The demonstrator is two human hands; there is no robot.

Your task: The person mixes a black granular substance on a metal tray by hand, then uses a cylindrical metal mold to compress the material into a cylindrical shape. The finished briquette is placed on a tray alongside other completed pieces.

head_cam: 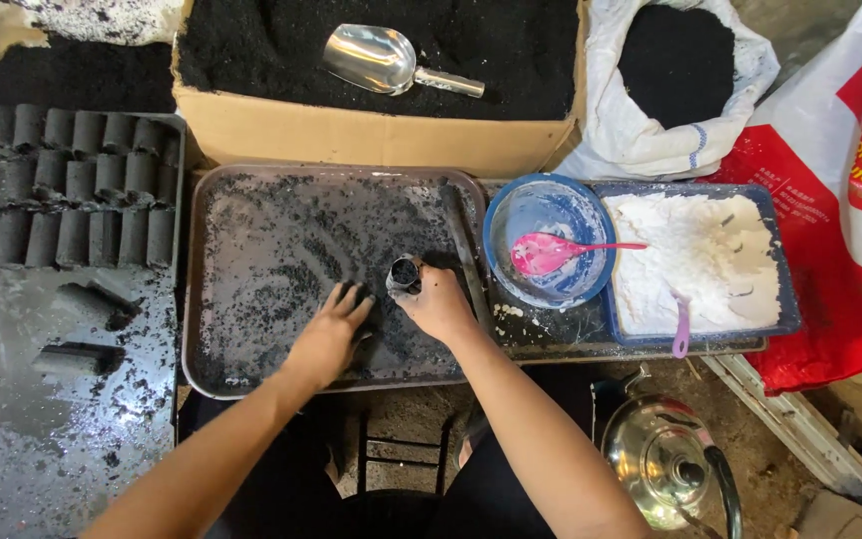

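Observation:
My right hand point(438, 302) grips a short metal tube mould point(404, 274) standing upright on a grey metal tray point(214, 299); black powder fills its open top. Beside it, my left hand point(331, 334) lies palm down on the tray with fingers spread, pressing on a patch of loose black powder point(376, 314) next to the tube's base. Black powder is smeared thinly over the tray's surface.
Rows of black pressed cylinders point(72, 185) lie on the left. A cardboard box of black powder point(371, 135) with a metal scoop point(381, 60) stands behind. Right: a blue bowl point(511, 215) with pink spoon point(551, 252), a blue tray of white powder point(700, 255), sacks, a kettle point(665, 459).

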